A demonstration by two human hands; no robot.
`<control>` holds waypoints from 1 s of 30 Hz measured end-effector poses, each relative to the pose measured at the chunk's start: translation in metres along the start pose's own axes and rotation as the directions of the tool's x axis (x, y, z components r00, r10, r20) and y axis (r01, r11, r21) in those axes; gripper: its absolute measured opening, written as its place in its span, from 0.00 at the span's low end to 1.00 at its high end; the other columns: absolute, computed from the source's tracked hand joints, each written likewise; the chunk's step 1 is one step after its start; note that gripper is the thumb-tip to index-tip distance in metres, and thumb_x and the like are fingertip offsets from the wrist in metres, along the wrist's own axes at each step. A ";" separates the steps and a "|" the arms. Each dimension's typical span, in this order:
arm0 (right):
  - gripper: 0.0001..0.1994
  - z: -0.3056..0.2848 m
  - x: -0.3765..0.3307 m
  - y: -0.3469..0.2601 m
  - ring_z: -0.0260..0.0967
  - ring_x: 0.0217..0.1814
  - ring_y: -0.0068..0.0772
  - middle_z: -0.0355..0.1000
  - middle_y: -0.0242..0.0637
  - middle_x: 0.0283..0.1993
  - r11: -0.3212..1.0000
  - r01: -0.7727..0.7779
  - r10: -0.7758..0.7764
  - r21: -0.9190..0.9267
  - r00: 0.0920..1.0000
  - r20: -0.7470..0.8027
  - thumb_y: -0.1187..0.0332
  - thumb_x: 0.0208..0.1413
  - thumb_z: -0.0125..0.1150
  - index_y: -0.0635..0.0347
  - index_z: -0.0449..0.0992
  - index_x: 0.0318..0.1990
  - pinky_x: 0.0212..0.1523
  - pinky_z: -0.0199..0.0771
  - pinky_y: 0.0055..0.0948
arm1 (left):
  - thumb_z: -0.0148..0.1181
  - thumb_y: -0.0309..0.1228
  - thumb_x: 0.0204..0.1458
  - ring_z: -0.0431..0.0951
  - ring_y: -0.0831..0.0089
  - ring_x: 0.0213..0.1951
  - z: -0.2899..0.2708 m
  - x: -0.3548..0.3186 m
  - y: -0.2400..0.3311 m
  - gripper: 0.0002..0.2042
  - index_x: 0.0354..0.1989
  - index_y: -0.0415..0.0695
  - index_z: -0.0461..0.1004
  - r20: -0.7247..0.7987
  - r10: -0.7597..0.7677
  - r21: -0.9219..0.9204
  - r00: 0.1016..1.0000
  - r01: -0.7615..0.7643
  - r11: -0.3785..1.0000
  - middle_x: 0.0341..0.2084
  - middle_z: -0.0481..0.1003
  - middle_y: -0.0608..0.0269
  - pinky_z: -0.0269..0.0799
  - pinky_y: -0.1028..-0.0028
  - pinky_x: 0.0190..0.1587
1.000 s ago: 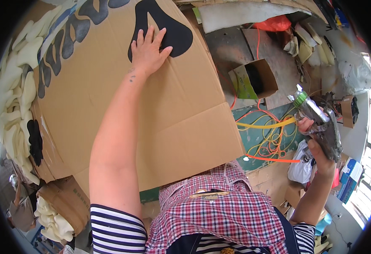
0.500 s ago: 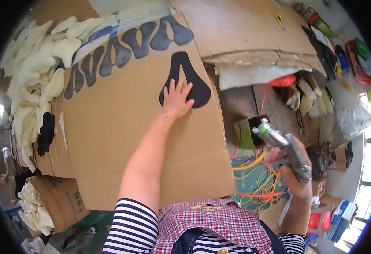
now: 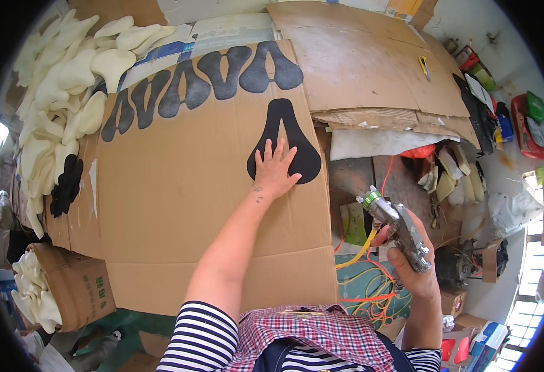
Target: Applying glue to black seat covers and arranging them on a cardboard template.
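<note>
Over on the left sit foam blanks [image 3: 67, 80], then a row of 5 black pieces [image 3: 203, 80] already laid on the cardboard [image 3: 179, 204]. Our left hand [image 3: 274, 173] presses flat, fingers spread, on a 6th pad [image 3: 284, 139]. Our right hand [image 3: 408, 260] grips the spray gun [image 3: 399, 226], off the board's edge.

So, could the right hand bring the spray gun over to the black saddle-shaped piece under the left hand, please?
Probably yes: the right hand holds the spray gun just off the cardboard edge, nothing between; only the left hand covers the black piece's wide end.
</note>
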State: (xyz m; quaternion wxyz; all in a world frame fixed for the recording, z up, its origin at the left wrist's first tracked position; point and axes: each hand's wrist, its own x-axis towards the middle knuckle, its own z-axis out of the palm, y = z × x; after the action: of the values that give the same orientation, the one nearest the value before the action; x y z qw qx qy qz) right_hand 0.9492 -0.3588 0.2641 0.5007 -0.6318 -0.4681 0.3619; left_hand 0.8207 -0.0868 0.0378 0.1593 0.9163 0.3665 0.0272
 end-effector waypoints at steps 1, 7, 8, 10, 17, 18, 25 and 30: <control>0.30 0.000 0.000 0.001 0.70 0.47 0.27 0.70 0.36 0.46 1.000 0.002 -0.002 -0.016 1.000 0.011 0.71 0.56 0.62 0.63 0.58 0.65 0.48 0.70 0.28 | 0.56 0.52 0.52 0.34 0.51 0.72 -0.001 0.000 0.000 0.37 0.70 0.59 0.52 0.007 0.000 -0.006 1.000 0.000 1.000 0.72 0.41 0.58 0.33 0.45 0.69; 0.28 0.006 -0.007 -0.005 0.71 0.43 0.23 0.71 0.33 0.43 0.994 -0.020 0.019 -0.111 1.000 -0.006 0.75 0.54 0.62 0.63 0.61 0.63 0.45 0.71 0.25 | 0.56 0.51 0.52 0.34 0.51 0.72 -0.006 -0.001 0.002 0.37 0.70 0.58 0.52 0.046 -0.001 -0.015 0.999 0.002 1.000 0.72 0.41 0.60 0.33 0.45 0.69; 0.28 0.007 -0.006 -0.005 0.71 0.41 0.23 0.72 0.34 0.41 0.991 0.001 -0.005 -0.137 1.000 -0.023 0.76 0.53 0.62 0.64 0.62 0.62 0.43 0.71 0.24 | 0.57 0.52 0.52 0.35 0.50 0.72 -0.005 -0.001 0.001 0.37 0.69 0.57 0.52 0.039 0.008 -0.014 0.999 -0.007 1.000 0.72 0.42 0.59 0.33 0.44 0.69; 0.28 0.009 -0.006 -0.003 0.71 0.41 0.23 0.72 0.34 0.41 0.994 -0.006 -0.001 -0.109 0.998 -0.060 0.77 0.53 0.61 0.65 0.62 0.62 0.43 0.71 0.23 | 0.57 0.51 0.52 0.35 0.49 0.72 -0.004 -0.002 0.000 0.37 0.69 0.57 0.52 0.040 0.005 -0.014 0.999 -0.004 1.000 0.72 0.42 0.59 0.34 0.44 0.69; 0.27 0.004 -0.010 -0.012 0.70 0.38 0.22 0.72 0.34 0.38 0.985 0.037 -0.039 -0.169 0.999 -0.013 0.81 0.50 0.60 0.67 0.63 0.60 0.40 0.71 0.22 | 0.57 0.51 0.52 0.37 0.49 0.72 -0.002 -0.002 0.000 0.36 0.69 0.56 0.53 0.020 0.015 0.003 1.000 -0.015 1.000 0.72 0.43 0.59 0.36 0.44 0.69; 0.27 0.007 -0.010 -0.013 0.70 0.38 0.22 0.72 0.35 0.38 0.989 0.023 -0.030 -0.146 0.998 -0.048 0.80 0.50 0.61 0.67 0.63 0.60 0.40 0.71 0.23 | 0.57 0.51 0.52 0.37 0.49 0.72 -0.002 -0.001 0.001 0.36 0.69 0.56 0.53 0.019 0.017 0.001 1.000 -0.017 1.000 0.72 0.43 0.59 0.36 0.44 0.69; 0.27 -0.004 -0.018 -0.016 0.70 0.38 0.25 0.72 0.35 0.36 0.996 -0.024 0.011 -0.088 0.990 -0.142 0.76 0.52 0.60 0.70 0.63 0.60 0.41 0.72 0.26 | 0.57 0.51 0.52 0.37 0.49 0.72 -0.003 -0.002 -0.001 0.37 0.69 0.56 0.53 0.035 0.006 -0.001 0.999 -0.006 1.000 0.72 0.43 0.59 0.36 0.44 0.69; 0.28 0.003 -0.021 -0.020 0.71 0.37 0.26 0.72 0.36 0.36 1.000 -0.026 0.027 0.005 0.986 -0.164 0.74 0.52 0.61 0.70 0.62 0.61 0.42 0.72 0.26 | 0.57 0.51 0.52 0.36 0.49 0.72 -0.006 -0.001 0.003 0.37 0.69 0.55 0.52 0.033 0.004 0.002 0.999 -0.004 1.000 0.72 0.43 0.59 0.36 0.44 0.69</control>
State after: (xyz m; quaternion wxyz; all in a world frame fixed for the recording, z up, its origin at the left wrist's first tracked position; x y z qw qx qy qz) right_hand 0.9359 -0.3764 0.2825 0.5336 -0.6648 -0.4165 0.3160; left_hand 0.8209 -0.0875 0.0442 0.1643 0.9175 0.3619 0.0119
